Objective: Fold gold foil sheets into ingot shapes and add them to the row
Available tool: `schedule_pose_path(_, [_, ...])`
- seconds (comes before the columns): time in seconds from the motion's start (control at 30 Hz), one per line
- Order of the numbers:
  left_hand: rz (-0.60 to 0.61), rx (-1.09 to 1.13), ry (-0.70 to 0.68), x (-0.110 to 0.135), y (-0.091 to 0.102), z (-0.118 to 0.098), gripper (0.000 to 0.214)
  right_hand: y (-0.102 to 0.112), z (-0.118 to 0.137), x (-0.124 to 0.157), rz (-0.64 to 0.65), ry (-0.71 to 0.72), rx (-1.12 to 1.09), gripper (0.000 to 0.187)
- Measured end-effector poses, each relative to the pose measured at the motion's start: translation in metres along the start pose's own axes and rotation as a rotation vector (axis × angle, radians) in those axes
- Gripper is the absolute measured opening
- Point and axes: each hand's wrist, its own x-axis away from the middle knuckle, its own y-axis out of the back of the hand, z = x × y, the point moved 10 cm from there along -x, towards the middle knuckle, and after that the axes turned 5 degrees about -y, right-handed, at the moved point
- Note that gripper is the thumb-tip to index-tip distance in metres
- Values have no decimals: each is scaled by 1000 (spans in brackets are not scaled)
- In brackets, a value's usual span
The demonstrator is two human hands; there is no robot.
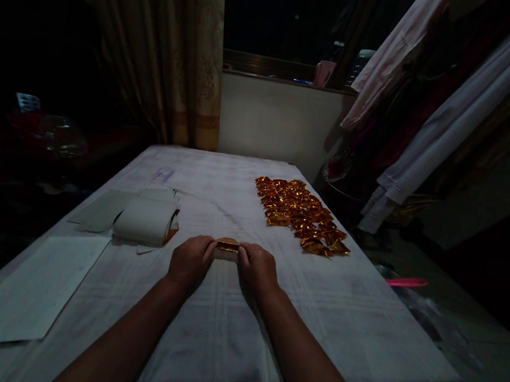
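Between my two hands, close over the table, is a strip of folded gold foil paper (227,246). My left hand (191,259) pinches its left end, with thumb and fingers closed. The right end is gripped the same way by my right hand (258,268). To the left lies a stack of pale paper sheets (143,219), its top curled over, with a bit of gold showing at the right edge. Several folded gold foil pieces (297,206) are laid out in rows at the right side of the table.
A flat white sheet (30,290) lies at the table's (335,327) left front. Behind stand a curtain (193,51) and a sill with a pink cup (324,73). Clothes (463,106) hang at the right, and a pink handle (407,282) shows beyond the right edge.
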Motion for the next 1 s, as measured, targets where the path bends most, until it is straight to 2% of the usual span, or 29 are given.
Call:
schedule_pose_path(0.37, [46,-116,-50,6,-6,-8,31,-8,-1,3,25,4,28,25])
schedule_pose_path(0.77, [71,-91,-111,8,-9,-17,33,-9,-3,2,28,-36,29,27])
schedule_pose_path(1.0, [80,-100,-91,6,-13,-14,32,-10,-3,2,51,-38,13,24])
